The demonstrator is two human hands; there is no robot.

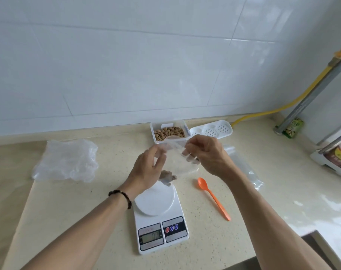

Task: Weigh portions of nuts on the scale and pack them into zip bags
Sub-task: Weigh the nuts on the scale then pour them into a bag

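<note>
I see both hands raised over the far end of the scale [160, 219], sharing one clear zip bag [178, 162] between them. The left hand [148, 168] has its grip pinched on the bag's left edge, fingers curled, and the right hand [202, 152] grips the right edge near the top, thumb and fingers pressed together on the plastic. The bag hangs between them above the surface, and a small clump of nuts [167, 178] sits at its lower left corner, just over the back of the scale's round white platter [155, 199] (blurred, so I cannot count them). The platter itself carries nothing that I can make out. The scale's display [151, 237] is lit, but I cannot read its digits.

Behind the hands, against the tiled wall, a clear tub [170, 131] holds the loose nuts, with a white perforated lid or tray [211, 129] lying just beside it on the right. An orange spoon [214, 198] lies flat on the surface to the right of the scale, bowl end toward the wall. Further right lies a flat stack of clear bags [243, 168], partly hidden by the right forearm. On the left a crumpled heap of clear plastic [66, 160] rests well apart from the scale. A dark beaded bracelet [122, 196] circles the left wrist.
</note>
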